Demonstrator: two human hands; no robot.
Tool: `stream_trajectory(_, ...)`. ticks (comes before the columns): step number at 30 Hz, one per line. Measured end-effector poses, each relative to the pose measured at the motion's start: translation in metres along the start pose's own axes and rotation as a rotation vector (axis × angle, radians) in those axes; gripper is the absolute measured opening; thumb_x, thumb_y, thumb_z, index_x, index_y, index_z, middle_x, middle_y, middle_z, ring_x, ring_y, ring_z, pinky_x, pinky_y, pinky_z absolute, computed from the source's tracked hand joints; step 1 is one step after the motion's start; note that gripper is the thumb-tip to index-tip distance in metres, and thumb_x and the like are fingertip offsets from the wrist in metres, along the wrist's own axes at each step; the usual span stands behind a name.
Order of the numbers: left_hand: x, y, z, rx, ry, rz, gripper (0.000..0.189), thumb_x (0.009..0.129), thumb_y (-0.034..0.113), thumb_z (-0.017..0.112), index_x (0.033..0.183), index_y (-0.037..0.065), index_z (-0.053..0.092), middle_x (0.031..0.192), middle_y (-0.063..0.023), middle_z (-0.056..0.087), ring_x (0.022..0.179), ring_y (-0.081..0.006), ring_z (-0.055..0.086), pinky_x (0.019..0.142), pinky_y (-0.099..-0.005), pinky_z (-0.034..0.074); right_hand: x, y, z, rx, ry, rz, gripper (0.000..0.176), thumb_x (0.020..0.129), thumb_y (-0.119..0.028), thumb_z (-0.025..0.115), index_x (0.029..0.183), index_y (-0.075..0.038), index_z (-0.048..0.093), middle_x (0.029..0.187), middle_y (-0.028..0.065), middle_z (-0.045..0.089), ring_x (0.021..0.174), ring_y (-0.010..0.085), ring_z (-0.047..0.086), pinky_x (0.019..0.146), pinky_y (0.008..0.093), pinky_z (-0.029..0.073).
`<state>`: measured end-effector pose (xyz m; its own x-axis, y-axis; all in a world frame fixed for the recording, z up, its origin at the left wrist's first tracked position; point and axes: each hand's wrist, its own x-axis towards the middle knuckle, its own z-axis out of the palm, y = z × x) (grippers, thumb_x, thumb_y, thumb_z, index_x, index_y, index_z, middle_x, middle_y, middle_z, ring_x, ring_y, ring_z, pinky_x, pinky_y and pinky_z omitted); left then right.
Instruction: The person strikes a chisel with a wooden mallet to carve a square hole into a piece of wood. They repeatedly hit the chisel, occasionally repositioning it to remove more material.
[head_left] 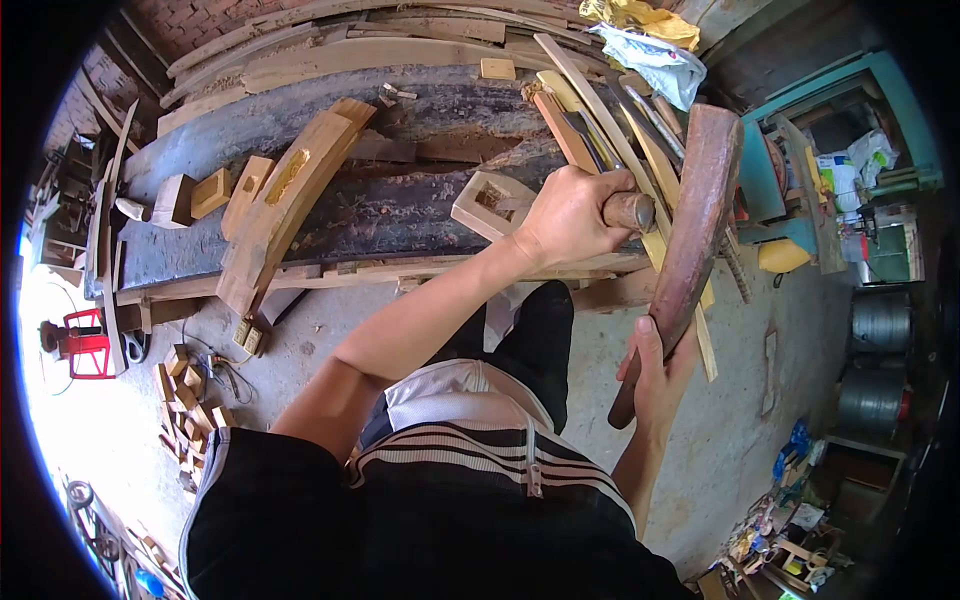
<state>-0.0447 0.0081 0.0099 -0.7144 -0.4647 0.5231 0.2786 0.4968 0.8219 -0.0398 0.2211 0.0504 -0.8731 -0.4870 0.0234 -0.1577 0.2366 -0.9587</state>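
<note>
A long reddish-brown board [700, 200] is held tilted at the right end of the table [450, 110]. Its lower end is gripped by the right hand [655, 375], the fingers wrapped around it. A round handle [630, 211] is clasped by the left hand [570, 215], fingers closed tight on it, just beside the board; whether the two are joined cannot be told. A square frame [485, 200] is seen near the table's front edge, and a pale beam [285, 195] is laid slantwise toward the left end.

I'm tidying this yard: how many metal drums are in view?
2: an upper drum and a lower drum, both at the picture's right edge; others may be hidden.
</note>
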Motion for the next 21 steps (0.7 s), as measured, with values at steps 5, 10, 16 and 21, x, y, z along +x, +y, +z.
stream_trajectory(5, 0.000, 0.000, -0.003, -0.050, 0.008, 0.023, 0.022, 0.072, 0.012, 0.074, 0.092, 0.002, 0.068, 0.070, -0.0196, 0.064, 0.065, -0.0342, 0.065, 0.063, -0.0389, 0.054, 0.002, -0.009, 0.002, -0.015, 0.003, -0.021, 0.032, 0.096, -0.022, 0.062, 0.115, 0.003, 0.054, 0.068, 0.0039, 0.051, 0.047, 0.0106, 0.046, 0.043, 0.0259, 0.040)
stream_trajectory(10, 0.000, -0.003, -0.003, -0.070, -0.014, 0.047, 0.019, 0.075, 0.005, 0.071, 0.093, -0.001, 0.068, 0.070, -0.0185, 0.064, 0.058, -0.0278, 0.064, 0.060, -0.0333, 0.052, 0.010, -0.030, -0.007, 0.058, 0.150, -0.280, 0.032, 0.095, -0.021, 0.054, 0.115, 0.005, 0.050, 0.068, 0.0058, 0.052, 0.050, 0.0129, 0.048, 0.045, 0.0262, 0.042)
stream_trajectory(16, 0.006, -0.007, -0.004, -0.082, 0.043, 0.015, 0.020, 0.072, 0.017, 0.077, 0.082, 0.005, 0.065, 0.069, -0.0206, 0.063, 0.072, -0.0418, 0.065, 0.063, -0.0446, 0.053, 0.018, -0.019, 0.008, -0.047, 0.004, -0.313, 0.034, 0.092, -0.012, 0.062, 0.119, 0.005, 0.050, 0.075, 0.0051, 0.056, 0.052, 0.0100, 0.052, 0.048, 0.0249, 0.043)
stream_trajectory(21, 0.009, -0.010, -0.008, -0.121, 0.156, 0.035, 0.017, 0.074, 0.016, 0.074, 0.085, 0.004, 0.066, 0.068, -0.0216, 0.062, 0.071, -0.0428, 0.064, 0.061, -0.0432, 0.053, 0.013, -0.030, 0.014, -0.020, -0.044, -0.158, 0.028, 0.091, -0.011, 0.059, 0.114, 0.004, 0.052, 0.074, 0.0055, 0.056, 0.050, 0.0112, 0.051, 0.048, 0.0254, 0.042)
